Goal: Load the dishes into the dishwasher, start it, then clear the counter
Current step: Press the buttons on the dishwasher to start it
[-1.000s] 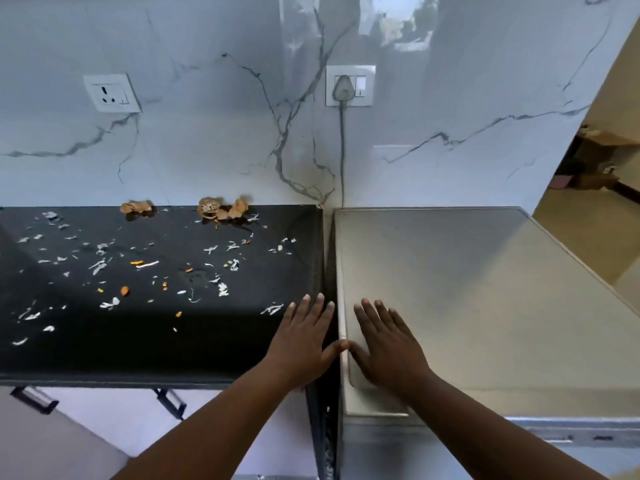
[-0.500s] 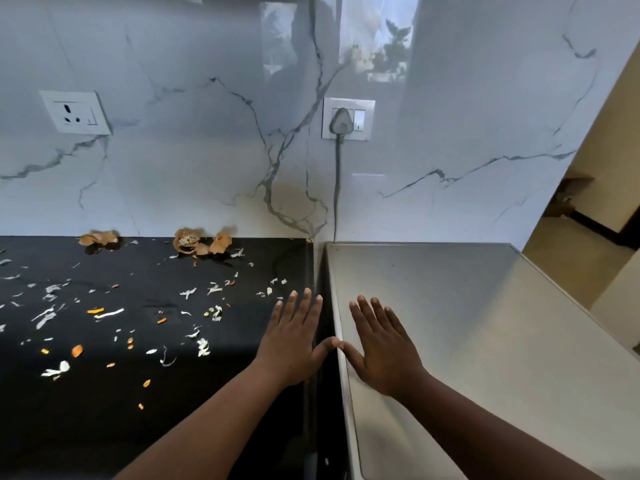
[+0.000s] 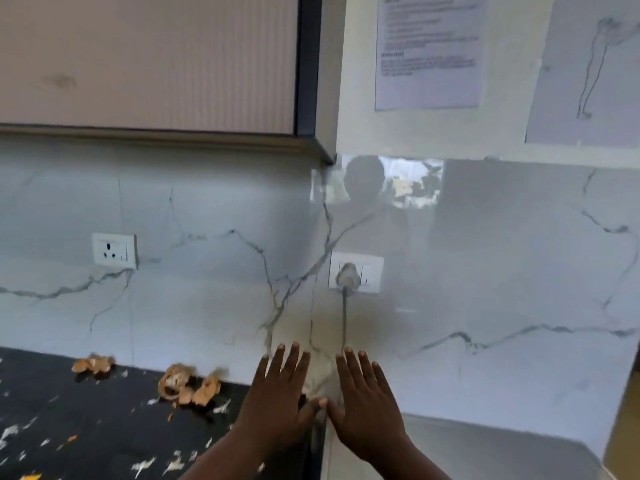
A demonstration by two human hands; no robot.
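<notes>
Two bare forearms and hands (image 3: 320,407) — no sleeves, rings or watch.

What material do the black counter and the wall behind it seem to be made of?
Black counter: probably polished stone such as granite, dark and smooth, though blur hides any grain; peels and scraps lie on it. Wall: glossy marble or marble-look tile, white with grey veins; it mirrors a window and a figure, and a thin vertical joint shows.

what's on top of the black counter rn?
Brown peel scraps by the wall, white and orange bits scattered, left hand over its right edge. Whatever lies under the hand is hidden.
</notes>
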